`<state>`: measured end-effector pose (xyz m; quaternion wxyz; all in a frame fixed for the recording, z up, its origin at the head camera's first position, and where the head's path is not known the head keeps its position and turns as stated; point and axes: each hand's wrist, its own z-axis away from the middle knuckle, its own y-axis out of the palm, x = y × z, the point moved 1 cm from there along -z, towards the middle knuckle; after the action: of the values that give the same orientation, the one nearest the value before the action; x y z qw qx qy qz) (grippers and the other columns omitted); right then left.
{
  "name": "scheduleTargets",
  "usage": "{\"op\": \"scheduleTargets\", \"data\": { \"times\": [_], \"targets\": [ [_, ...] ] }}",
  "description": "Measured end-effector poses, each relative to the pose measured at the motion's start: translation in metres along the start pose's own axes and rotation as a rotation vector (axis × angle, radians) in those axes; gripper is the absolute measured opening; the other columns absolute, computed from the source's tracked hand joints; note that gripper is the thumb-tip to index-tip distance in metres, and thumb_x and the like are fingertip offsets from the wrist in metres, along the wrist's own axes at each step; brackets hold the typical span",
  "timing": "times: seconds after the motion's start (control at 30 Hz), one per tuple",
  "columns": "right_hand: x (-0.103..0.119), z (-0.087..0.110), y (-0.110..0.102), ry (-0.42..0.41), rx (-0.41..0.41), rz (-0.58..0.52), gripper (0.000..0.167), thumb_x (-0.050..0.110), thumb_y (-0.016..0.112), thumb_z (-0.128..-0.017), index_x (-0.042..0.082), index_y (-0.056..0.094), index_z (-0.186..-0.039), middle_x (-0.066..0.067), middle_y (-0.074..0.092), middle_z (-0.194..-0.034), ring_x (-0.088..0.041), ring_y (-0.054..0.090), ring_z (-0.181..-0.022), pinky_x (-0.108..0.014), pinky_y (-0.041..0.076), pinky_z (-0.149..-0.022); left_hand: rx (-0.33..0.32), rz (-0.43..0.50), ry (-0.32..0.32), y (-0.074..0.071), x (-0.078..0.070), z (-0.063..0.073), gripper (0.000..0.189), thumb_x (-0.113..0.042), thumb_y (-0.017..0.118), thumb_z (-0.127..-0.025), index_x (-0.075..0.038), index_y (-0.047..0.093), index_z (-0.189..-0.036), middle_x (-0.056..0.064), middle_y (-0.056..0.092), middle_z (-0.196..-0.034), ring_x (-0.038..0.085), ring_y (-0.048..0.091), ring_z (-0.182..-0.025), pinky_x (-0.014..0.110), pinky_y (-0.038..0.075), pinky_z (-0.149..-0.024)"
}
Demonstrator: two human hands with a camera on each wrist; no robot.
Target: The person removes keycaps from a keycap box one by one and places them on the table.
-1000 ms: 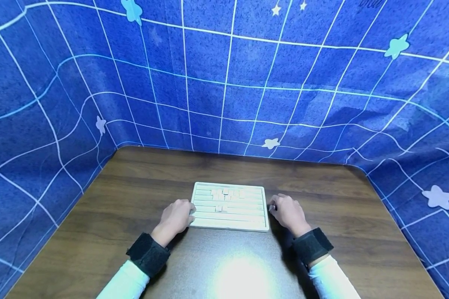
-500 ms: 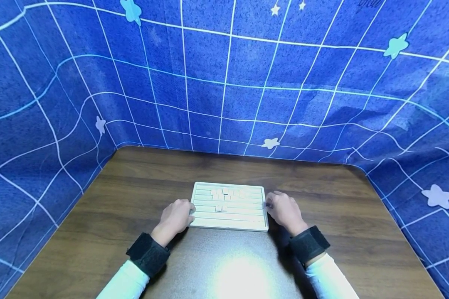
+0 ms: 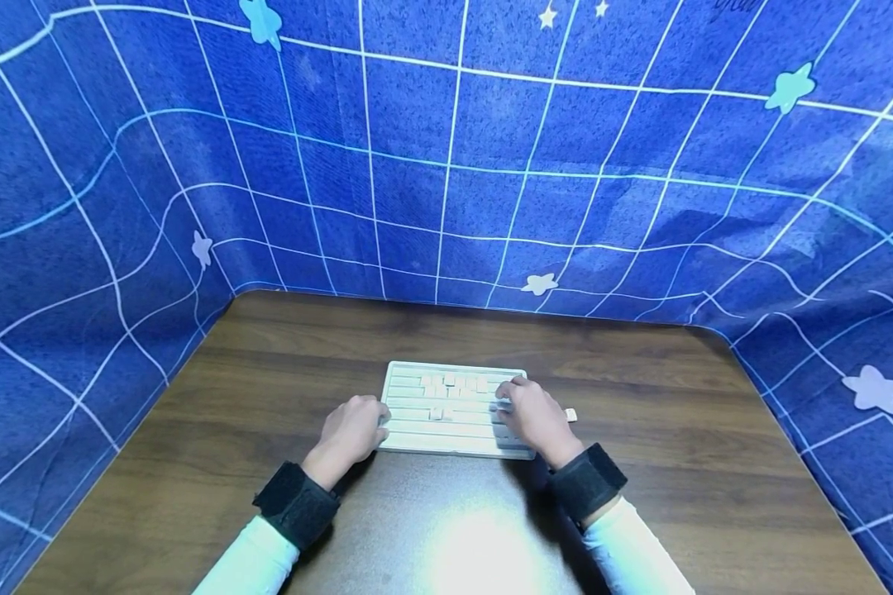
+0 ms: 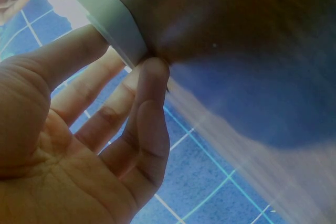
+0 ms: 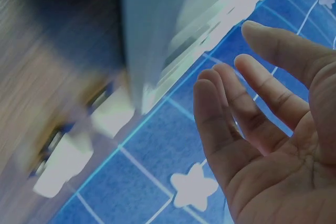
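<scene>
A shallow white tray (image 3: 454, 440) with raised ridges lies on the table in the head view. Several small white blocks (image 3: 450, 381) sit on its ridges, with another block (image 3: 436, 414) nearer the front. My left hand (image 3: 348, 431) holds the tray's left edge; in the left wrist view its thumb and fingers pinch the tray's corner (image 4: 123, 30). Over the tray's right part hovers my right hand (image 3: 537, 417), its fingers (image 5: 210, 114) loosely bent with nothing between them. Just right of that hand, a small white block (image 3: 570, 414) rests on the table.
The right wrist view shows two blurred white blocks (image 5: 63, 166) on the table beside the tray. Brown wood-look table (image 3: 283, 347) surrounds the tray. Blue cloth (image 3: 327, 207) with white lines and stars hangs behind and at both sides.
My right hand has moved left from beside the tray's right edge to above the tray. The white block right of the tray has come into view. My left hand has stayed put.
</scene>
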<state>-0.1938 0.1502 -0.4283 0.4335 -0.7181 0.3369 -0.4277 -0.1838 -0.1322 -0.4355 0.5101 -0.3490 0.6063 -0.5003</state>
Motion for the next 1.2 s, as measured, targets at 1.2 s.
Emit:
{"op": "scheduleTargets", "data": {
  "times": [1.2],
  "targets": [
    [0.054,-0.025,0.037,-0.159,0.026,-0.078,0.012,-0.003,0.075,-0.081,0.006,0.071,-0.088,-0.008,0.067,-0.087,-0.023,0.067,-0.078,-0.039,0.057,-0.065,-0.007,0.015,0.003,0.002,0.002,0.000,0.016,-0.009,0.080,-0.086,-0.009,0.078,-0.101,0.008,0.072,-0.099,0.027,0.070,-0.084,0.042,0.058,-0.068]
  ]
}}
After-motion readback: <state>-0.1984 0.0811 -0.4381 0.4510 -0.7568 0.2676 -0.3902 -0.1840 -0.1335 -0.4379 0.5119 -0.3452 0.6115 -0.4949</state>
